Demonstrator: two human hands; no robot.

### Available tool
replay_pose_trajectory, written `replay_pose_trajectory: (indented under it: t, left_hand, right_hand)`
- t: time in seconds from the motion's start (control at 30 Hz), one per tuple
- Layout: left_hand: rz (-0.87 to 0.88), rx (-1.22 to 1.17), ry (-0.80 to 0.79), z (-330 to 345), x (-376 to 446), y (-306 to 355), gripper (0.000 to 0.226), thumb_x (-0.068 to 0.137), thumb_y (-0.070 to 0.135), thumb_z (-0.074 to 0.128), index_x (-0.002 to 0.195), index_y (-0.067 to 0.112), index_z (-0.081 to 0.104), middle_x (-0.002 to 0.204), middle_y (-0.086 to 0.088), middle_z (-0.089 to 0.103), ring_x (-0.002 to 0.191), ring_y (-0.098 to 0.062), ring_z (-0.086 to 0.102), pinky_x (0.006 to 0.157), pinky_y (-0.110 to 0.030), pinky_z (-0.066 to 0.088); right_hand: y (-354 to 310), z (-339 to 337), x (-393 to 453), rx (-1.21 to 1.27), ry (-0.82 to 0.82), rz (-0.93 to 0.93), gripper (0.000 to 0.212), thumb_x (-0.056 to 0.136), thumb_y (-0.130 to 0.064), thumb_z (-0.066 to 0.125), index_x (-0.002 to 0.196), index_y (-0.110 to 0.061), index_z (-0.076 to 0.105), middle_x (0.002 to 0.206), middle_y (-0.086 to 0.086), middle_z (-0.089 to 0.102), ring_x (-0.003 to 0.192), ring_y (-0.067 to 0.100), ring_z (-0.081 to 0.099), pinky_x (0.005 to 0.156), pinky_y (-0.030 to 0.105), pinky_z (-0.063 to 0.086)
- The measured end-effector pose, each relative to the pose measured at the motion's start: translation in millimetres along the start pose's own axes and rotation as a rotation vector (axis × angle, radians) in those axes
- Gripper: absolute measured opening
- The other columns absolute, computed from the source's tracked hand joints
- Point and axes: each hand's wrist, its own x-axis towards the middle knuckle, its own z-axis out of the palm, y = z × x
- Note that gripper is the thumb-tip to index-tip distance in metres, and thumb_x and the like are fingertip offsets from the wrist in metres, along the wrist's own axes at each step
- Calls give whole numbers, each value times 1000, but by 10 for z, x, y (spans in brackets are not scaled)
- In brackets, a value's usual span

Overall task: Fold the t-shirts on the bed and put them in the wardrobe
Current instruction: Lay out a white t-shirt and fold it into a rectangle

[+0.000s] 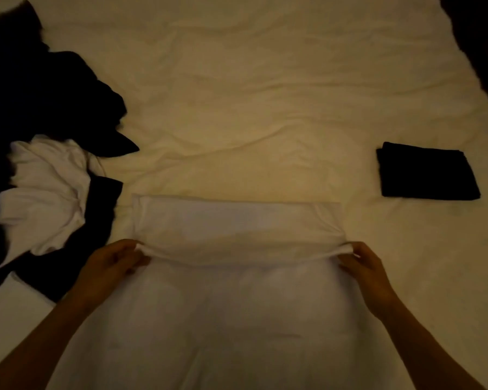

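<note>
Grip: both hands pinch the white shirt (237,229) at its fold line, left hand (116,263) on the left edge, right hand (364,266) on the right edge, fingers curled round the cloth.
Shirt: spread on the bed (251,108) before the person, far part doubled back toward the hands, near part flat.
Bed: cream sheet, creased, dim warm light.
Left side: loose pile of black clothes (40,88) with a crumpled white top (45,192) among them.
Right side: folded black shirt (426,171), well apart from the hands.
</note>
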Motion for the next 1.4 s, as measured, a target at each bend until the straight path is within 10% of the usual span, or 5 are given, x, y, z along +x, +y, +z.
replay_pose_trajectory:
  t: [0.17, 0.37, 0.8, 1.13, 1.4]
  left_hand:
    - [-33, -126, 115, 52, -1, -74, 20, 99, 6, 51, 95, 18, 66, 99, -13, 68, 86, -26, 62, 65, -24, 55]
    - [-85, 60, 267, 148, 267, 171, 34, 86, 41, 72, 110, 23, 56, 104, -6, 62, 93, -26, 61, 87, -43, 51]
    - [-87, -36, 380, 463, 530, 436, 26, 95, 34, 64, 112, 15, 67, 102, -5, 63, 95, -22, 58, 82, -32, 43]
    - [-79, 110, 500, 502, 618, 344, 60, 88, 44, 69, 132, 11, 45, 123, -8, 51, 111, -26, 51, 95, -37, 41]
    - [-70, -139, 308, 367, 811, 402, 23, 95, 36, 63, 116, 28, 62, 115, -1, 64, 111, -26, 60, 97, -44, 49]
  right_hand:
    - [202, 28, -6, -61, 53, 98, 35, 92, 9, 52, 117, -12, 63, 105, -1, 68, 99, 21, 64, 72, 17, 55]
    - [-76, 158, 333, -134, 195, 208, 45, 93, -37, 64, 130, -17, 48, 115, 4, 57, 102, 24, 58, 83, 33, 49]
    - [-204, 390, 831, -329, 267, 14, 35, 96, -28, 59, 70, -17, 39, 67, -1, 40, 61, 14, 38, 55, 28, 33]
    - [-130, 406, 919, -333, 257, 161, 69, 87, -55, 64, 133, -8, 44, 118, 4, 50, 105, 22, 51, 90, 35, 43]
    - [-341, 431, 1009, -238, 216, -69, 24, 99, -36, 54, 99, -12, 60, 88, -6, 60, 87, 14, 58, 77, 27, 40]
